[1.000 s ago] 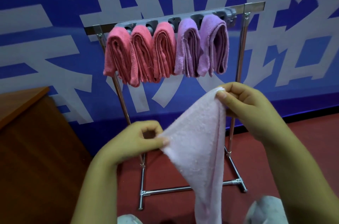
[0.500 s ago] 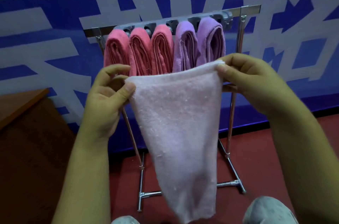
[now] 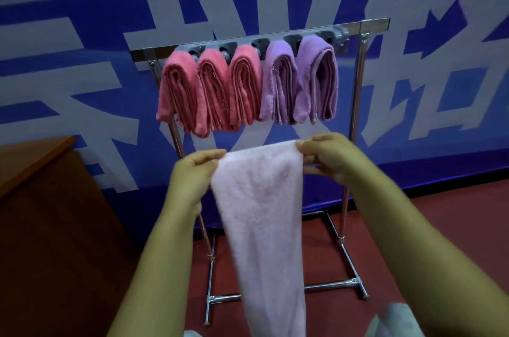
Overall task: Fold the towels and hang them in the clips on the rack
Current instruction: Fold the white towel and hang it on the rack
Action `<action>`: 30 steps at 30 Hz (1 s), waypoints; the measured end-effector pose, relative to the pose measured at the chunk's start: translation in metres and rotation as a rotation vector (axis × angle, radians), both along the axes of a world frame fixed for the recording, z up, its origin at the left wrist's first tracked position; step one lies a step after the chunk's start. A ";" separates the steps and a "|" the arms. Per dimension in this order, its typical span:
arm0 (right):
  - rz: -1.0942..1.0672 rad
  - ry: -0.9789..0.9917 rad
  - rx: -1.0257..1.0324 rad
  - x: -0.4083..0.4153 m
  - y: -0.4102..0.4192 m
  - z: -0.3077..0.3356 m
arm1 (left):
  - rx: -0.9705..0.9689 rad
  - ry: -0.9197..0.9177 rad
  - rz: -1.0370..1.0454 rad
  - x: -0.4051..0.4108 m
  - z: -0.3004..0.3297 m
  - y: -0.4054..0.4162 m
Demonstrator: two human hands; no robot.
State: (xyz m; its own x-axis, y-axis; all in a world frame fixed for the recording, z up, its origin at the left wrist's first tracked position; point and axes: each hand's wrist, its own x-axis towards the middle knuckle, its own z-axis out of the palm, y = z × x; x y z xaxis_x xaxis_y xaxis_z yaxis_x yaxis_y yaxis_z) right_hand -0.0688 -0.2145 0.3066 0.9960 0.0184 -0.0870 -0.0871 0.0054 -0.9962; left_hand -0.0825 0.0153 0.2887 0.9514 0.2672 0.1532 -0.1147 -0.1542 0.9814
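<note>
With my left hand (image 3: 194, 171) and right hand (image 3: 327, 156) pinching the top corners of the pale pink terry towel (image 3: 261, 212), hanging below the chrome clip rack (image 3: 355, 88), I'm mid-fold; next, I judge, bring the corners together.

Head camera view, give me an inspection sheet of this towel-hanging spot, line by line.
Surface: red floor under the rack; no worktop in use.
Job's things: metal rack with a grey clip bar; three pink towels and two purple towels hang folded from it; pale pink towel held by its top edge, hanging down, not yet clipped.
Clutter: nothing seen.
Hands: left hand pinches the towel's left top corner; right hand pinches the right top corner.
Cables: nothing seen.
Surroundings: blue wall with large pale lettering; brown wooden furniture at left.
</note>
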 end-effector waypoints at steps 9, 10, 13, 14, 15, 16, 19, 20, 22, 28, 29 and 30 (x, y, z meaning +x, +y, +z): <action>-0.224 -0.440 -0.530 -0.032 0.050 -0.014 | -0.118 -0.053 -0.058 -0.034 0.000 -0.042; -0.208 -0.470 -0.526 -0.038 0.053 -0.014 | -0.114 -0.052 -0.082 -0.038 0.001 -0.044; -0.124 -0.492 -0.427 -0.051 0.057 -0.011 | -0.110 -0.076 -0.123 -0.048 0.005 -0.049; -0.098 -0.482 -0.391 -0.054 0.056 -0.010 | -0.115 -0.089 -0.129 -0.051 0.007 -0.051; -0.079 -0.478 -0.368 -0.057 0.054 -0.008 | -0.123 -0.099 -0.132 -0.053 0.008 -0.051; -0.064 -0.478 -0.348 -0.059 0.052 -0.006 | -0.134 -0.108 -0.139 -0.054 0.009 -0.051; -0.031 -0.484 -0.270 -0.061 0.048 -0.003 | -0.176 -0.134 -0.186 -0.060 0.014 -0.051; -0.017 -0.484 -0.246 -0.061 0.046 -0.003 | -0.180 -0.142 -0.204 -0.061 0.015 -0.051; 0.017 -0.474 -0.204 -0.060 0.043 -0.003 | -0.163 -0.156 -0.230 -0.064 0.018 -0.052; 0.079 -0.458 -0.160 -0.059 0.039 -0.003 | -0.177 -0.163 -0.243 -0.067 0.019 -0.048; 0.089 -0.465 -0.167 -0.059 0.038 -0.003 | -0.177 -0.165 -0.243 -0.067 0.019 -0.048; 0.100 -0.470 -0.173 -0.060 0.038 -0.002 | -0.182 -0.165 -0.244 -0.068 0.018 -0.048</action>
